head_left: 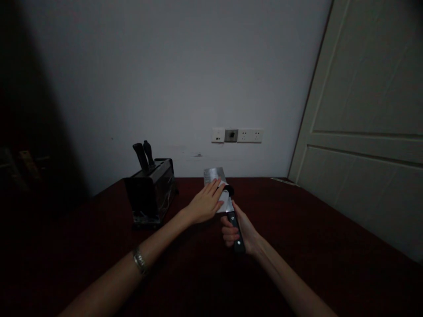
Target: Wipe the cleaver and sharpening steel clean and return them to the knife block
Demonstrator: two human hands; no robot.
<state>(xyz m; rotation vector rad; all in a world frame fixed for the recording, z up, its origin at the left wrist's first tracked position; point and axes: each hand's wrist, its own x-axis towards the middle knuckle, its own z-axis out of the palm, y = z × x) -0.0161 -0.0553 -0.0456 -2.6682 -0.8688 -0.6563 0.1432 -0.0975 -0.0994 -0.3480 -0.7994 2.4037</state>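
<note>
A cleaver with a broad, shiny blade and a black riveted handle is held over the table, blade pointing away from me. My right hand is wrapped around its handle. Across the blade lies my left hand, palm down with fingers stretched out, covering the blade's middle. Beside its fingertips a small black piece shows at the blade's right edge; what it is I cannot make out. To the left stands a dark knife block with two black handles sticking up from it.
A dark red table spreads beneath my hands and meets a pale wall. Sockets and a switch sit low on that wall. At the right rises a panelled door. A thin flat strip lies near the table's back right corner.
</note>
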